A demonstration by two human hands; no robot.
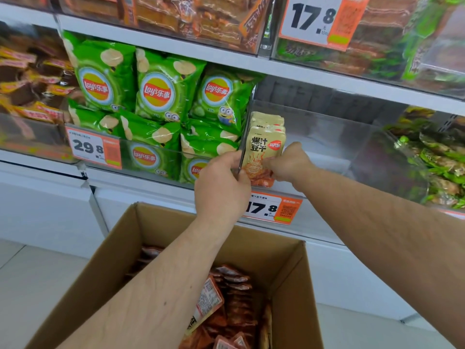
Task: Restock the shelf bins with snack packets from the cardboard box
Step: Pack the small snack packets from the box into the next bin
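The packets (265,149) stand on end at the left side of the clear bin (327,137), right by its wall. They could tip over or slide flat if the hands let go too soon, because the rest of the bin is bare. The left hand (221,185) pinches the bin wall and the front packet's edge. The right hand (289,162) has its fingers (270,165) curled shut on the packet's right side. More packets wait in the box (113,260) below.

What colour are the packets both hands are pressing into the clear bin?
Beige fading to orange-red at the bottom, with black characters: snack packets, head view.
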